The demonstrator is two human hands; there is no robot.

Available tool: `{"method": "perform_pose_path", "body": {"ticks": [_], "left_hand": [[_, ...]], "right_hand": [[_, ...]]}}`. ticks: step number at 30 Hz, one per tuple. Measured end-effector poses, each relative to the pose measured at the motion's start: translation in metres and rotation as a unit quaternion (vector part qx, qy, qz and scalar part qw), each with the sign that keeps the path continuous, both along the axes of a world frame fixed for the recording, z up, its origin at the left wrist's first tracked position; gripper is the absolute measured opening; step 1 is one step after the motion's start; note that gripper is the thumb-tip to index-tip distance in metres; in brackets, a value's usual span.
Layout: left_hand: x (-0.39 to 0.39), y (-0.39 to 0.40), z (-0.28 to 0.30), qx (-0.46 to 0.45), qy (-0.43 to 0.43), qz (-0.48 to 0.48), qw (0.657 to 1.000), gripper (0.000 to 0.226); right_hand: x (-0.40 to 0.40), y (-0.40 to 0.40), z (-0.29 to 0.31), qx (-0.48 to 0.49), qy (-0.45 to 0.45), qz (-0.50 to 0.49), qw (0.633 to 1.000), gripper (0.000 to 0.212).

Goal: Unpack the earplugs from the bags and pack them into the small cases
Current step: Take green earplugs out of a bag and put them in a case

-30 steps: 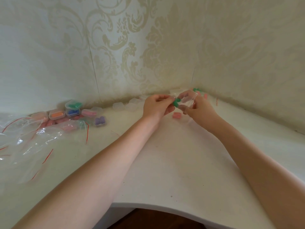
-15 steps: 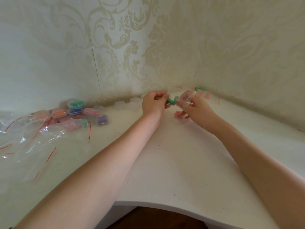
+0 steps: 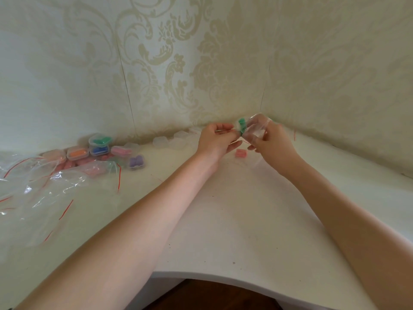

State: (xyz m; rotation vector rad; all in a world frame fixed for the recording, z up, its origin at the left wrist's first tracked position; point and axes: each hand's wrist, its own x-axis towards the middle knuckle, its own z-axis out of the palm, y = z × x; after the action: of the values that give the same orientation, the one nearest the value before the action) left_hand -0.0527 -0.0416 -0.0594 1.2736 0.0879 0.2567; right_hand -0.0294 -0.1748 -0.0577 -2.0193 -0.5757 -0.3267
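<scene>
Both hands are up near the wall corner: the left hand (image 3: 218,139) pinches one edge and the right hand (image 3: 271,142) grips the small bag (image 3: 253,128) of green earplugs (image 3: 241,124), not yet unpacked. Left of them sit about 6 filled cases (image 3: 98,148) and empty bags (image 3: 40,186); empty cases (image 3: 169,142) wait.

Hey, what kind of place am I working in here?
Probably a room in a home, at a corner desk: damask wallpaper on both walls, a white tabletop fitted into the corner, dark wood floor below.
</scene>
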Motion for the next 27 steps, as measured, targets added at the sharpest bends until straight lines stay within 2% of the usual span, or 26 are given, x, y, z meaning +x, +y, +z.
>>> {"method": "perform_pose_path", "body": {"ticks": [3,6,12,20,23,27], "left_hand": [[0.0010,-0.0006,-0.0012,-0.009,0.009,-0.025,1.000,0.002],[0.0021,0.0008,-0.0022,-0.002,0.005,-0.025,1.000,0.007],[0.0028,0.0013,-0.0038,0.032,-0.028,0.000,0.999,0.012],[0.0032,0.0025,-0.0045,0.047,-0.035,-0.006,0.998,0.013],[0.0031,0.0026,-0.0043,0.020,-0.028,0.006,0.999,0.009],[0.0047,0.0015,-0.0050,0.006,-0.015,0.038,0.999,0.006]], "right_hand": [[-0.0018,-0.0013,0.0012,0.015,0.025,0.016,0.999,0.006],[-0.0034,0.0008,0.0009,0.043,0.070,0.030,0.996,0.019],[0.0019,-0.0010,-0.0020,0.087,0.152,0.039,0.984,0.033],[0.0053,-0.0050,-0.0019,0.090,0.170,0.030,0.981,0.038],[0.0055,-0.0057,-0.0017,0.080,0.193,0.060,0.976,0.043],[0.0034,-0.0061,-0.0001,0.082,0.175,0.053,0.980,0.042]]}}
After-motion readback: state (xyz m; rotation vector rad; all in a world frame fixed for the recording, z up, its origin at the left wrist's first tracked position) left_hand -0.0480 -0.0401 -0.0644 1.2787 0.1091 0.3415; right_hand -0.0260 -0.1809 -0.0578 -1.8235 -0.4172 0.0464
